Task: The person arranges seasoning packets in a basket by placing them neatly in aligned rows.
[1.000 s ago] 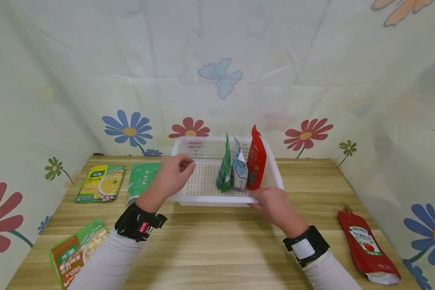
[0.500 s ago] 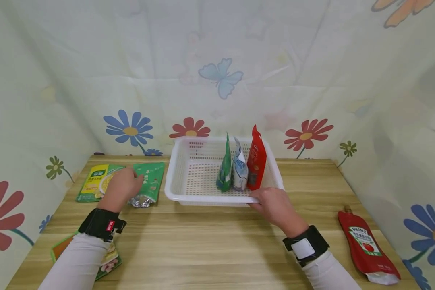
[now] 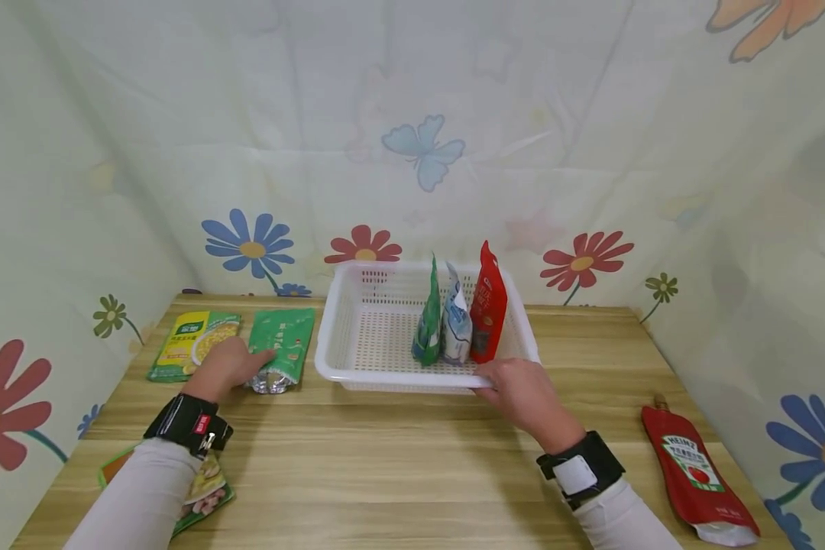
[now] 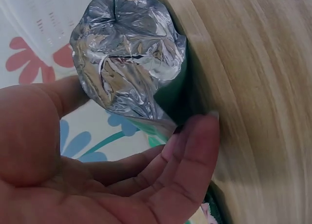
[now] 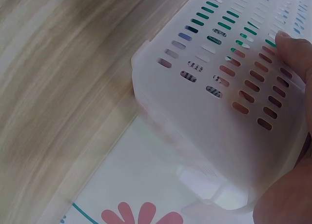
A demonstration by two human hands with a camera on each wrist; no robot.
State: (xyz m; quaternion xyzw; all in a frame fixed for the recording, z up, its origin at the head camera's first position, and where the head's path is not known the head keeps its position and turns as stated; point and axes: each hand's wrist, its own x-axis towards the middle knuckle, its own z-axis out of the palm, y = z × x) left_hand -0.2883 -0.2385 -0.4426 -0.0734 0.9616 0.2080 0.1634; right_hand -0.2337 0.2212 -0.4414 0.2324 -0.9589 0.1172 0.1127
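In the head view my left hand (image 3: 225, 365) is at the lower left part of a green pouch (image 3: 285, 332) lying on the table, thumb over its printed face. The left wrist view shows the silver foil bottom (image 4: 129, 55) between thumb and curled fingers (image 4: 195, 146), one fingertip right at the wood. My right hand (image 3: 522, 393) grips the front rim of a white plastic basket (image 3: 378, 376), near its right corner; the slotted wall (image 5: 195, 121) fills the right wrist view. Upright inside stand a green pouch (image 3: 428, 328), a white-blue pouch (image 3: 457, 328) and a red pouch (image 3: 488, 309).
A yellow-green soup packet (image 3: 182, 347) lies left of my left hand. Another packet (image 3: 209, 493) is partly hidden under my left forearm. A red Heinz ketchup pouch (image 3: 694, 470) lies at the right. Flowered cloth (image 3: 412, 206) borders the wooden table (image 3: 385, 473).
My left hand has moved left from above the basket's left end and down to the green pouch on the table. My right hand has stayed on the basket rim.
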